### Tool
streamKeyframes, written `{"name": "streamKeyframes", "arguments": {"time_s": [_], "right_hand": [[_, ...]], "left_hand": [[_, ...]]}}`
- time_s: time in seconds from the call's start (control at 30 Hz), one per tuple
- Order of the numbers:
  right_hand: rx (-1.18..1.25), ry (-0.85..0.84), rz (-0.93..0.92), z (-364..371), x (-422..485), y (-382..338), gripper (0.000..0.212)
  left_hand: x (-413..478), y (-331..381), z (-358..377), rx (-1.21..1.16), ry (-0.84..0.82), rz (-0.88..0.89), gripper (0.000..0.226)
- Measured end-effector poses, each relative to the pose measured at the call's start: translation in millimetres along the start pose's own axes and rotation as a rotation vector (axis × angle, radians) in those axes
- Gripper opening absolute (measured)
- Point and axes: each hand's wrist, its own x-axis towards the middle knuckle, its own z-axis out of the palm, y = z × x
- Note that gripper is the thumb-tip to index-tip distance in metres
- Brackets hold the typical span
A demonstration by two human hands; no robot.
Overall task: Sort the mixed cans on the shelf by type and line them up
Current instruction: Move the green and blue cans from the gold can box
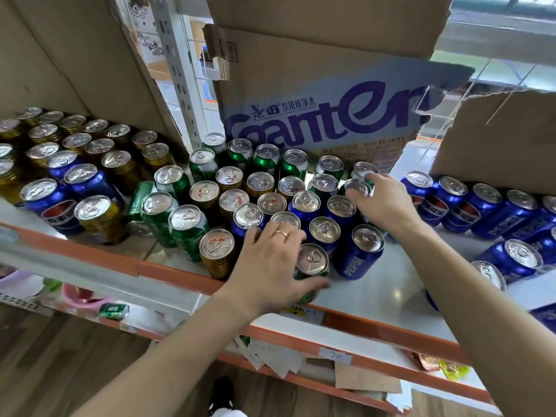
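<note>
Down at the front edge of the shelf [370, 291], the left hand [270, 266] wrapped a green can [311, 267], thumb low on its side and fingers curled over the far rim, a closed grip. Just beyond those fingers stood blue Pepsi cans [359, 251]. Farther back, the right hand [382, 200] pinched the top of another can [358, 188], seemingly green, though the fingers hid most of it. Behind that grip stood a cardboard box [319, 115].
</note>
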Motion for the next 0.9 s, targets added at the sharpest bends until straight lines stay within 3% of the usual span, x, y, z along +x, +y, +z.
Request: {"name": "streamKeyframes", "arguments": {"time_s": [0.07, 0.17, 0.27, 0.4, 0.57, 0.73, 0.83, 0.9], "right_hand": [[0.014, 0.031, -0.100, -3, -20, -9, 0.055], [0.038, -0.007, -0.289, 1, -46, -28, 0.041], [0.007, -0.082, -0.377, 15, -58, -54, 0.037], [-0.141, -0.136, -0.346, 31, -63, -76, 0.036], [-0.267, -0.140, -0.255, 38, -64, -92, 0.043], [-0.296, -0.158, -0.168, 39, -59, -101, 0.046], [-0.355, -0.188, -0.112, 43, -57, -113, 0.057], [-0.386, -0.188, -0.090, 47, -58, -121, 0.050]], "left_hand": [[-2, -18, -8, -0.159, 0.082, -0.030, 0.072], [4, -57, -16, -0.136, 0.224, -0.107, 0.046], [21, -93, -26, -0.099, 0.265, -0.180, 0.029], [46, -126, -36, 0.076, 0.041, -0.248, 0.033], [75, -131, -38, 0.313, -0.269, -0.142, 0.057], [89, -131, -32, 0.479, -0.267, -0.051, 0.057], [88, -136, -27, 0.459, -0.224, -0.016, 0.048], [87, -142, -28, 0.401, -0.180, 0.039, 0.043]]}}
